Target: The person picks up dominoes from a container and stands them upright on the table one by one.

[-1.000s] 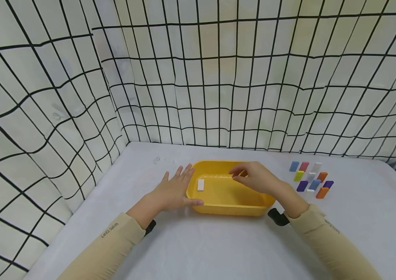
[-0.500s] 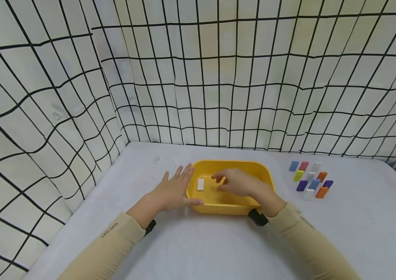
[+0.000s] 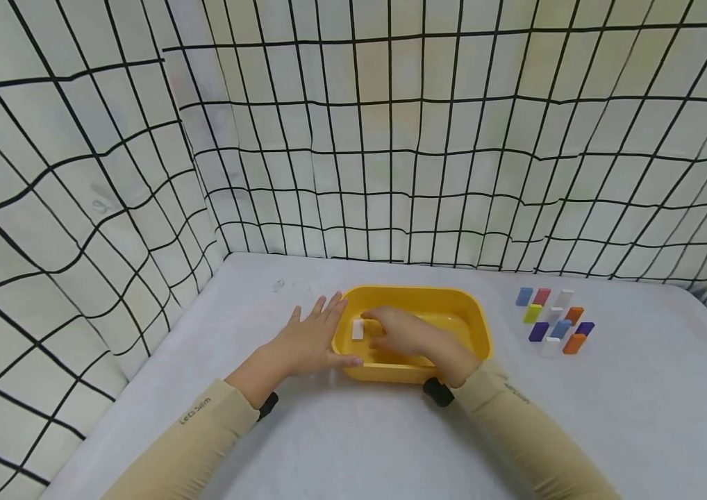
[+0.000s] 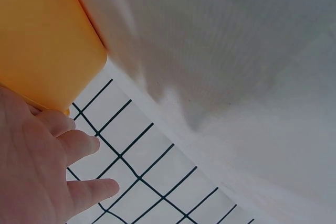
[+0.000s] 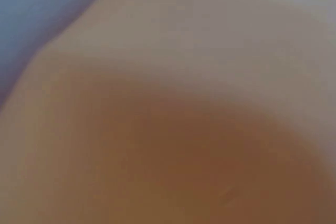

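Observation:
A yellow plastic tray (image 3: 437,301) sits mid-table. My left hand (image 3: 306,342) rests on its left rim with fingers spread straight. In the left wrist view those fingers (image 4: 79,148) lie against the yellow wall (image 4: 47,35). A white domino-like block (image 3: 358,329) is inside the tray near the left end. My right hand (image 3: 405,333) reaches in from the right, fingers curved and parted from the thumb, just right of the block. I see nothing held in it, though its palm side is hidden. The right wrist view is a blurred orange-brown surface.
Several coloured blocks (image 3: 561,328), blue, pink, white, yellow, orange and purple, stand in slanted rows on the table right of the tray. White walls with black netting (image 3: 416,173) rise at the back and left. White cloth (image 3: 353,444) covers the table.
My right hand has moved left inside the tray, from its right part to beside the white block. My left hand, the tray and the block have stayed in place.

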Demonstrator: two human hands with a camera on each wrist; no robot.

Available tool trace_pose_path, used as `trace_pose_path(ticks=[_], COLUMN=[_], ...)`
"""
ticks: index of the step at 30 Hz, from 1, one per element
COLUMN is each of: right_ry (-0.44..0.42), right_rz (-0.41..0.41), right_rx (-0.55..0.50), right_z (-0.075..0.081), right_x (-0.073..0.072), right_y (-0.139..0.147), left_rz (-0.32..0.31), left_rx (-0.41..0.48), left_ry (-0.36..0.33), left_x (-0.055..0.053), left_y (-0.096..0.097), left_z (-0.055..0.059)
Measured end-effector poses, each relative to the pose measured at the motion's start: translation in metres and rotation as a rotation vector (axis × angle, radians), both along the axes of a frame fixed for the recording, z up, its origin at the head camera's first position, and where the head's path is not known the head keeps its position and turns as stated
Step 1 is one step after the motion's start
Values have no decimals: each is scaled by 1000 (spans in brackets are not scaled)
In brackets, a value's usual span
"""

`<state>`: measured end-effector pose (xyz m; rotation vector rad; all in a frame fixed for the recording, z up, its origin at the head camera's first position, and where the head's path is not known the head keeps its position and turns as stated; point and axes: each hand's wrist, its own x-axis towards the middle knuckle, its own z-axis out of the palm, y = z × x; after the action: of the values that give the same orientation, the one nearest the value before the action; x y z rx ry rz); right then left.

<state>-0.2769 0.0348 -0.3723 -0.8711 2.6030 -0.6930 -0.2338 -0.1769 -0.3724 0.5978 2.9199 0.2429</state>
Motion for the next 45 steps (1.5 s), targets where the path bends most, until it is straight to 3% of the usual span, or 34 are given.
trace_pose_path(ticks=[4, 13, 25, 33, 45], right_ry=[-12, 32, 91, 135, 228], right_rz=[-5, 73, 116, 74, 37], right_rx=[21, 64, 32, 19, 135], right_z=[-2, -4, -11, -15, -16], right_x=[0, -2, 1, 1, 3], right_y=[-3, -11, -10, -18, -24], left_rz=[4, 4, -2, -2, -4], left_rx=[2, 9, 29, 35, 33], left_ry=[-4, 4, -5, 2, 2], left_x=[0, 0, 1, 1, 1], left_y=[0, 0, 1, 0, 0], left_z=[1, 1, 0, -1, 1])
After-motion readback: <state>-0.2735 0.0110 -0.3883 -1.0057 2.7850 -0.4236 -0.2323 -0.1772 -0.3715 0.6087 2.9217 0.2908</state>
